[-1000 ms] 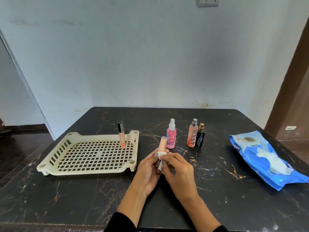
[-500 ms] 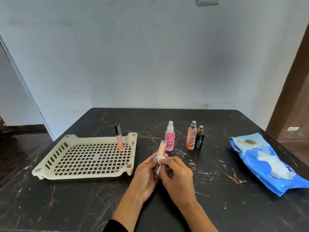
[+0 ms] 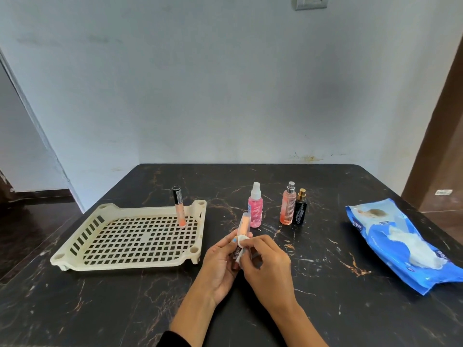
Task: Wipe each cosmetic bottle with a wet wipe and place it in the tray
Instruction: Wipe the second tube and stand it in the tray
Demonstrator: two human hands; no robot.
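- Above the near middle of the tabletop (image 3: 150, 296), the left hand (image 3: 220, 266) grips a peach lip-gloss tube (image 3: 243, 223); right hand (image 3: 268, 269) fingers pinch a white wet wipe (image 3: 241, 242) around it.
- Cream slotted tray (image 3: 100, 221) lies left, one lip-gloss tube with black cap (image 3: 179, 209) upright inside.
- Pink spray bottle (image 3: 255, 209), peach spray bottle (image 3: 288, 206) and small black bottle (image 3: 300, 209) stand behind.
- Blue wipes pack (image 3: 375, 234) lies right, beneath a pale wall (image 3: 225, 83).
- Hands hide the held tube's lower end.
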